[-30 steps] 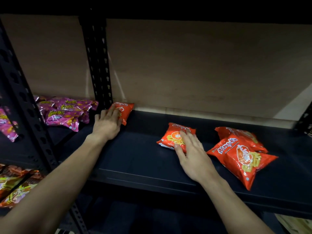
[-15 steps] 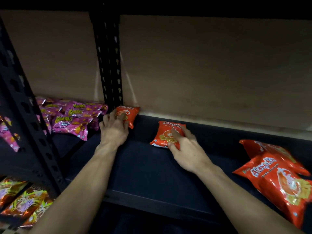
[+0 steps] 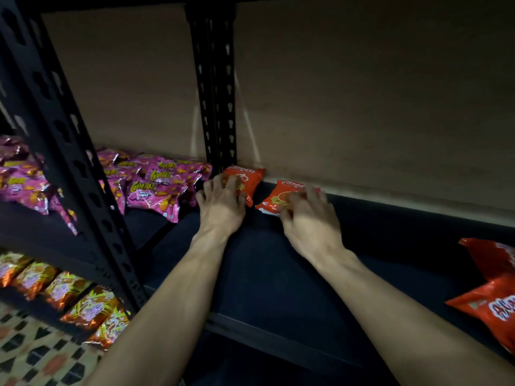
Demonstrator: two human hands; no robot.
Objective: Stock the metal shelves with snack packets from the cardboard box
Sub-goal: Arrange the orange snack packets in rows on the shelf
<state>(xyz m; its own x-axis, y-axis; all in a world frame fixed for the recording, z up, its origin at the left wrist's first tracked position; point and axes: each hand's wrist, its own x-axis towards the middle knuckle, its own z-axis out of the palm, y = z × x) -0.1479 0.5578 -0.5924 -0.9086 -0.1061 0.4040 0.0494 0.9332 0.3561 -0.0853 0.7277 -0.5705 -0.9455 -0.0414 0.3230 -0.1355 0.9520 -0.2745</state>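
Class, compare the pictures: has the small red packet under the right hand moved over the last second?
Yes. The right hand has slid the red packet leftward and back, closer to the black upright post.

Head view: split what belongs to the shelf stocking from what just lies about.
Job: left hand on small orange-red snack packet by the post; right hand on second small orange-red packet; black metal shelf; large red packets.
Lying about: pink Corntoz packets; orange foil packets below; patterned floor.
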